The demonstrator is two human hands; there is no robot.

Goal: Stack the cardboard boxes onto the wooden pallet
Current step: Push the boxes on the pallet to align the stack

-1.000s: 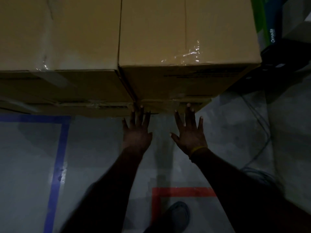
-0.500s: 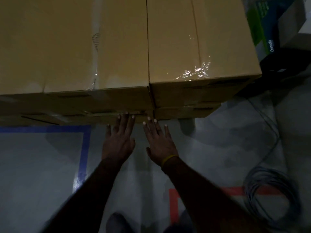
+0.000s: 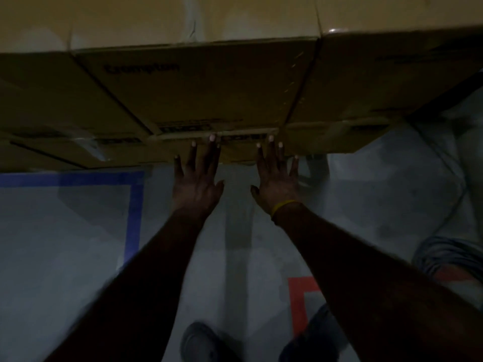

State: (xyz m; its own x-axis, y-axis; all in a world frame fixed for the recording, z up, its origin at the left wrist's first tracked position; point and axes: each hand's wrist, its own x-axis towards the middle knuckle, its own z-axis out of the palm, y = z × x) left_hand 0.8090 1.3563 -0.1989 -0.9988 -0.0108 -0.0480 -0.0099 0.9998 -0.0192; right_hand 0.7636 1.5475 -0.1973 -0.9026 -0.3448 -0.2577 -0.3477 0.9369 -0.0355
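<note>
The stack of cardboard boxes [image 3: 209, 87] now fills more of the view than a moment ago, its near face looming over the floor [image 3: 65, 244]. Both hands have moved apart: left hand [image 3: 196, 186] and right hand [image 3: 277, 184], fingers spread straight, press against a bottom box [image 3: 235, 152].

Your view is dim overall. Light falls from above onto the box tops [image 3: 130, 19], which glow pale with glare off the tape [image 3: 332, 30], while their near faces sit in deep shadow. Your hands and forearms read almost black. Motion blur softens the printed lettering [image 3: 142, 68] and the shoe [image 3: 201, 340]. Wide-angle bending curves the box edges.
</note>
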